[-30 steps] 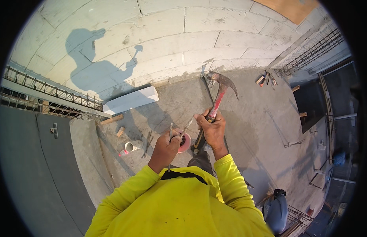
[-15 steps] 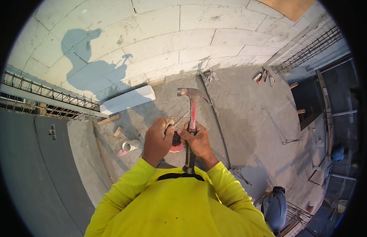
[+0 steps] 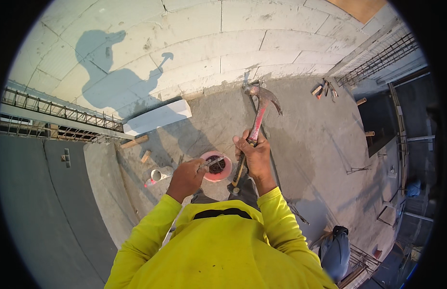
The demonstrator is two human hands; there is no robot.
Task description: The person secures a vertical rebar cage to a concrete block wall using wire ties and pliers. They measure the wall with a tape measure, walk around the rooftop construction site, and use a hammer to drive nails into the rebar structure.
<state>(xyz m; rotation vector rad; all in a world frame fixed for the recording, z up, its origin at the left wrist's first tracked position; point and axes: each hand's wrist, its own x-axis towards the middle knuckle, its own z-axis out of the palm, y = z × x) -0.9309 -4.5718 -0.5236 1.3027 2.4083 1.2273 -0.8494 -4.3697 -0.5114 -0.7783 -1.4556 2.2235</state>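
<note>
My right hand point(image 3: 255, 156) is wrapped round the dark handle of a claw hammer point(image 3: 258, 120), its red-streaked neck and rusty head pointing away from me. Closed in my left hand point(image 3: 186, 177) is a thin grey piece point(image 3: 214, 162) whose exact kind I cannot make out. That piece sticks out to the right, over a pink bucket point(image 3: 227, 169). Dark, thin bits fill the bucket's inside. It stands on the concrete floor between my two hands, just in front of my legs.
A pale block wall point(image 3: 194, 53) rises ahead, with a white block point(image 3: 158, 117) lying at its foot. Left of the bucket are a white pipe piece point(image 3: 158, 174) and wood offcuts point(image 3: 135, 141). Several hand tools point(image 3: 323, 89) lie far right. A dark floor opening point(image 3: 375, 120) is beyond.
My hands have moved apart. The right one has carried the hammer forward and to the right, while the left has come slightly back and left. The bucket now shows more fully.
</note>
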